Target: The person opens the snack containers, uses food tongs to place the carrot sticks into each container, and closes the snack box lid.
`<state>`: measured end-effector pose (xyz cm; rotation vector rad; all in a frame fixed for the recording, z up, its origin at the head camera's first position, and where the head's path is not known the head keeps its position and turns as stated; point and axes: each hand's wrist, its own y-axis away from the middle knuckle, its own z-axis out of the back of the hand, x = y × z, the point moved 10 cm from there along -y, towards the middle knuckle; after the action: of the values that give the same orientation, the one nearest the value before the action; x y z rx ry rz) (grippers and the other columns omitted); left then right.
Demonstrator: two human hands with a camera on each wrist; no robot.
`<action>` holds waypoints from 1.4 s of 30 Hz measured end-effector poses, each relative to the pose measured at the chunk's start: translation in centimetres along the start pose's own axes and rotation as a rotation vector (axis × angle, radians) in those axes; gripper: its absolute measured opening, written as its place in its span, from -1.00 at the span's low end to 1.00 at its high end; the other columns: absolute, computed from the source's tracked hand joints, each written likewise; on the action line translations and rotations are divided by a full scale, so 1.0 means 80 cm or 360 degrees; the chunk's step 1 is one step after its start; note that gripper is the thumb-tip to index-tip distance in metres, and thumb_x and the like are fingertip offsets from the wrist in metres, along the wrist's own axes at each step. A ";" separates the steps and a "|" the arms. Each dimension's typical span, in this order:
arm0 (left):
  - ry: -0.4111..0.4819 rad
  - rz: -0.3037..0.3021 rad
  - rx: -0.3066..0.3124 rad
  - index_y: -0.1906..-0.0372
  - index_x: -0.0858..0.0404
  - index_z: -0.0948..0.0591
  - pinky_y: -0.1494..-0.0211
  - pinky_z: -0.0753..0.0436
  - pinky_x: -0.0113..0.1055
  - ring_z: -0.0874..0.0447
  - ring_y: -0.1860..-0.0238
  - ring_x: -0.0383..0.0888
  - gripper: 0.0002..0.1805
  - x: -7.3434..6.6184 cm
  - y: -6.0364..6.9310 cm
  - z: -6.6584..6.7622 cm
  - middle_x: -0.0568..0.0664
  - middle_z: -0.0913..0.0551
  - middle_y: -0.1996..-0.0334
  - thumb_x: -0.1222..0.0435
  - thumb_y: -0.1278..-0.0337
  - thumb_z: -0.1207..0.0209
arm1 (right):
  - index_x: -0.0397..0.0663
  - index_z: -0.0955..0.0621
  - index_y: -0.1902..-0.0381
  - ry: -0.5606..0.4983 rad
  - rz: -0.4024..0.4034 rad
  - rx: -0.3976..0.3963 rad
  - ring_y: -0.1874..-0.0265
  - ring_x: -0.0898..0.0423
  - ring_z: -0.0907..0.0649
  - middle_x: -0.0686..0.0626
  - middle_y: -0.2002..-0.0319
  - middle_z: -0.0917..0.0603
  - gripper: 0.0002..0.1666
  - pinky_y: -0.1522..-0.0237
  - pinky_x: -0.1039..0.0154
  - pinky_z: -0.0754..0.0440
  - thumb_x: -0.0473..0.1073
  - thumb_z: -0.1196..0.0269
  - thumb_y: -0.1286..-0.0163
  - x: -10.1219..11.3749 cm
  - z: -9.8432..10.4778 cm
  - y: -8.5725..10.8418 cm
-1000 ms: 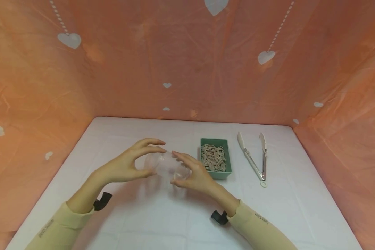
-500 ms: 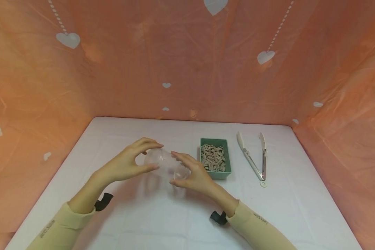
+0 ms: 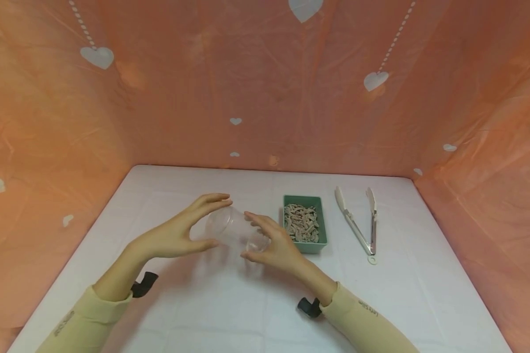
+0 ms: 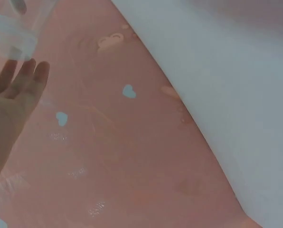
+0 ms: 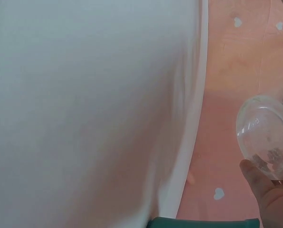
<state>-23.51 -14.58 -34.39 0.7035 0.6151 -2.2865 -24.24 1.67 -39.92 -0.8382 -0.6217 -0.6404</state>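
A clear plastic jar (image 3: 235, 229) is held tilted above the white table. My right hand (image 3: 279, 249) grips its lower right end between thumb and fingers. My left hand (image 3: 170, 236) is spread around the upper left end, thumb and fingers fairly straight and wide apart. In the left wrist view, the fingertips are close to a translucent band (image 4: 13, 38) at that end; whether they touch it, I cannot tell. In the right wrist view the round end of the jar (image 5: 260, 130) faces the camera, with small greyish bits showing in or through it.
Just right of my right hand stands a green tub (image 3: 310, 248) with grey-brown shredded pieces (image 3: 301, 223). Metal tongs (image 3: 357, 231) with pale tips lie spread farther right. Orange cloth (image 3: 265, 98) with white hearts surrounds the white table (image 3: 406, 274).
The left hand's fingers closed in around the jar's left end half a second ago and have now spread away again. The right hand keeps its grip, nearly still.
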 end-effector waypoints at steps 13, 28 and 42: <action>0.0032 0.0116 -0.0057 -0.53 0.11 -0.42 -0.41 -0.49 0.04 -0.33 -0.48 -0.07 -0.26 0.010 0.006 0.007 -0.10 -0.38 -0.49 0.32 -0.27 -0.40 | -0.17 -0.42 -0.49 0.0012 0.0017 0.0009 -0.23 -0.16 -0.62 -0.19 -0.31 -0.59 0.07 -0.23 0.03 -0.68 -0.24 -0.65 -0.04 -0.001 -0.004 -0.001; -0.0014 0.0087 -0.0348 -0.40 0.11 -0.55 0.00 -0.58 -0.29 -0.52 -0.09 -0.13 -0.34 0.008 0.004 0.018 -0.07 -0.56 -0.18 0.27 -0.19 -0.48 | -0.18 -0.39 -0.51 -0.0155 -0.0008 -0.0017 -0.29 -0.18 -0.57 -0.20 -0.35 -0.55 0.07 -0.31 -0.02 -0.61 -0.30 -0.63 -0.06 0.000 -0.012 -0.001; 0.0059 -0.0080 -0.0068 -0.56 0.06 -0.38 -0.55 -0.31 -0.05 -0.19 -0.57 -0.08 -0.18 -0.024 0.003 0.014 -0.11 -0.33 -0.54 0.34 -0.21 -0.43 | -0.18 -0.34 -0.51 -0.0433 -0.0031 -0.0038 -0.38 -0.18 -0.50 -0.29 -0.41 -0.46 0.07 -0.37 0.04 -0.56 -0.46 -0.57 -0.06 -0.001 -0.014 0.001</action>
<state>-22.47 -14.55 -32.40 0.7189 0.7043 -2.3036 -23.98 0.78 -40.61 -0.9513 -0.8703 -0.5559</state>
